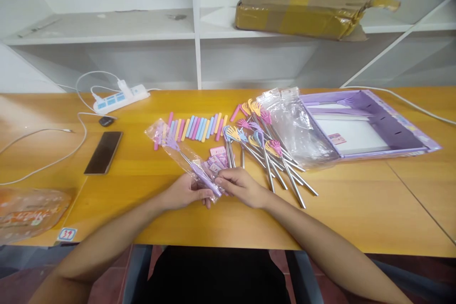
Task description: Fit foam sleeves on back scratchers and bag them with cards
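Observation:
A purple back scratcher (202, 175) lies inside a clear plastic bag (182, 157), tilted with its hand-shaped head at the upper left. My left hand (187, 192) is closed around the lower part of the bag and the purple handle. At the bag's lower end, my right hand (244, 186) pinches the edge beside the handle tip. Just beyond my fingers is a pile of small purple printed cards (218, 159). Several metal back scratcher rods (292, 184) with coloured heads lie to the right, and a row of pastel handle tubes (195, 128) sits behind the bag.
Flat clear bags (290, 130) lie beside an open purple box (388, 126) holding cards and a purple back scratcher. A phone (103, 153), a power strip (123, 99) and cables are at left. A taped carton (299, 12) rests on the shelf.

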Tool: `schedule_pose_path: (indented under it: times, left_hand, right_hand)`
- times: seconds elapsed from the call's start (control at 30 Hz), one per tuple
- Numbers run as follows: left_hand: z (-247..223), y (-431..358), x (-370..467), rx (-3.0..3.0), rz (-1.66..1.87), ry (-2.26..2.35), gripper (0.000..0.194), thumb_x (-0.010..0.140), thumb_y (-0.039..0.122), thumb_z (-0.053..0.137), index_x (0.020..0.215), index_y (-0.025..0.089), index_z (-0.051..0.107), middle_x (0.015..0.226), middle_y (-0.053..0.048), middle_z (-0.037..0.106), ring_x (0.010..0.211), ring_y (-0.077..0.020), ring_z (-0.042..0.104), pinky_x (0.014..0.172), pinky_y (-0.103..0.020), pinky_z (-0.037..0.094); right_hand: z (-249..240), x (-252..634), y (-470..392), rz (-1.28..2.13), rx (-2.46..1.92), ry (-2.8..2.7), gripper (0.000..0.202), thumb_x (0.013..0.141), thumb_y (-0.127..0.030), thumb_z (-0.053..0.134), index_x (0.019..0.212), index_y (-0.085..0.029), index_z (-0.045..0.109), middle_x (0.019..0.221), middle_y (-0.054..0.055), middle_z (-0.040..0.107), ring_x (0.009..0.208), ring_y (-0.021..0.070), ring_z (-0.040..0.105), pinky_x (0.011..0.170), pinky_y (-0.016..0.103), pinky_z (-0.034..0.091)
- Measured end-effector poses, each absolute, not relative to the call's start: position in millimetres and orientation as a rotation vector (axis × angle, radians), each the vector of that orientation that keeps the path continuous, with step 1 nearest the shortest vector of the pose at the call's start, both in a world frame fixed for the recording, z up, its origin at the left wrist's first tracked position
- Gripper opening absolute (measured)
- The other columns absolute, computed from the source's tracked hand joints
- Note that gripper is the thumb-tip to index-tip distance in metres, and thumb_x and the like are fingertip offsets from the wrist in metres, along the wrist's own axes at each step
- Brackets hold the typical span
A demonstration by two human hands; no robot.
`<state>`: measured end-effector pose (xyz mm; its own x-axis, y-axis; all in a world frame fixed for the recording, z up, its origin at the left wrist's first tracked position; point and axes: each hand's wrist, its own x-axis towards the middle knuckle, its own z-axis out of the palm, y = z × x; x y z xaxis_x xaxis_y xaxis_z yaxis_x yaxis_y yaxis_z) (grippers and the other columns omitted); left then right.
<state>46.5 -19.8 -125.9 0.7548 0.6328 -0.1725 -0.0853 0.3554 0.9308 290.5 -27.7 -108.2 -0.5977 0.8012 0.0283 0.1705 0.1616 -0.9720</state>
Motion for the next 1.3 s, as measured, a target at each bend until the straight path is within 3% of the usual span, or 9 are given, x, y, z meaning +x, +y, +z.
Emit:
schedule_pose_path:
  times: [0.17,0.3,0.43,0.6,0.73,0.93,1.03,1.13,1.3]
  left_hand:
    - [-118.4,-18.8,37.2,1.045,0.306,0.436,0.037,0.098,0.043,0.081,0.110,0.015,0.060,0.083,-0.006,0.073,0.061,-0.0132,0.069,0.055,-0.022,0.054]
    - [-119.5,-25.2,30.5,0.981,-0.059,0.315,0.048,0.093,0.048,0.086,0.119,0.020,0.056,0.078,-0.003,0.071,0.055,-0.0137,0.065,0.047,-0.021,0.048]
    - [-119.8,-22.8,28.7,1.058,-0.279,0.260,0.051,0.096,0.058,0.080,0.116,0.019,0.056,0.074,-0.003,0.069,0.051,-0.0151,0.064,0.050,-0.025,0.052]
    - [-126.1,2.5,26.0,1.330,0.366,0.696,0.046,0.111,0.064,0.052,0.118,0.018,0.053,0.082,-0.001,0.066,0.064,-0.0118,0.065,0.060,-0.022,0.052]
    - [-135.4,11.7,30.0,1.354,0.750,0.764,0.050,0.103,0.052,0.074,0.134,0.021,0.050,0.113,-0.006,0.069,0.095,-0.0163,0.071,0.085,-0.030,0.060]
    - [-140.2,2.7,37.7,1.426,0.799,0.806,0.031,0.101,0.043,0.077,0.110,0.016,0.066,0.099,-0.004,0.065,0.088,-0.0120,0.064,0.081,-0.024,0.054]
    - [-138.8,2.8,35.6,1.423,0.763,0.843,0.031,0.104,0.046,0.073,0.110,0.016,0.065,0.089,-0.001,0.064,0.078,-0.0106,0.062,0.073,-0.022,0.052]
    - [-137.1,4.2,32.5,1.405,0.732,0.888,0.035,0.107,0.051,0.067,0.114,0.018,0.063,0.081,0.000,0.065,0.071,-0.0114,0.062,0.068,-0.023,0.052]
    - [-139.2,4.5,32.3,1.333,0.729,0.942,0.042,0.105,0.059,0.066,0.113,0.018,0.062,0.085,-0.001,0.067,0.078,-0.0146,0.068,0.073,-0.027,0.056]
  right_hand:
    - [-108.4,294.2,-25.8,1.680,-0.762,-1.852,0.059,0.113,-0.064,0.048,0.078,-0.017,0.054,0.067,0.000,0.055,0.062,0.0111,0.051,0.063,0.026,0.041]
    - [-114.4,288.9,-26.1,1.933,-0.860,-1.499,0.055,0.101,-0.071,0.068,0.105,-0.018,0.054,0.074,-0.004,0.059,0.056,0.0102,0.055,0.049,0.022,0.042]
    - [-117.7,281.3,-26.4,2.104,-0.911,-1.275,0.057,0.093,-0.069,0.078,0.092,-0.018,0.053,0.057,-0.005,0.057,0.040,0.0087,0.047,0.036,0.020,0.035]
    - [-117.6,274.6,-33.9,2.356,-0.763,-1.258,0.056,0.091,-0.065,0.082,0.086,-0.013,0.063,0.064,0.001,0.066,0.047,0.0112,0.060,0.041,0.021,0.048]
    - [-122.6,264.3,-46.7,2.556,-0.722,-1.300,0.058,0.088,-0.066,0.084,0.085,-0.012,0.067,0.065,0.001,0.065,0.055,0.0127,0.067,0.049,0.022,0.055]
    - [-116.2,268.5,-46.7,2.673,-0.720,-1.419,0.059,0.089,-0.069,0.082,0.097,-0.014,0.064,0.085,0.004,0.072,0.058,0.0109,0.066,0.050,0.022,0.053]
    - [-107.2,286.3,-33.8,2.394,-0.875,-1.612,0.052,0.100,-0.067,0.070,0.099,-0.015,0.062,0.088,0.004,0.073,0.058,0.0105,0.063,0.053,0.024,0.050]
    - [-105.6,303.9,-18.8,1.495,-1.154,-1.913,0.038,0.112,-0.050,0.056,0.095,-0.017,0.064,0.077,0.002,0.067,0.064,0.0124,0.059,0.062,0.027,0.046]
    - [-121.8,310.9,-7.7,0.449,-1.233,-2.266,0.027,0.106,-0.044,0.070,0.102,-0.017,0.066,0.096,0.007,0.066,0.081,0.0197,0.061,0.072,0.034,0.045]
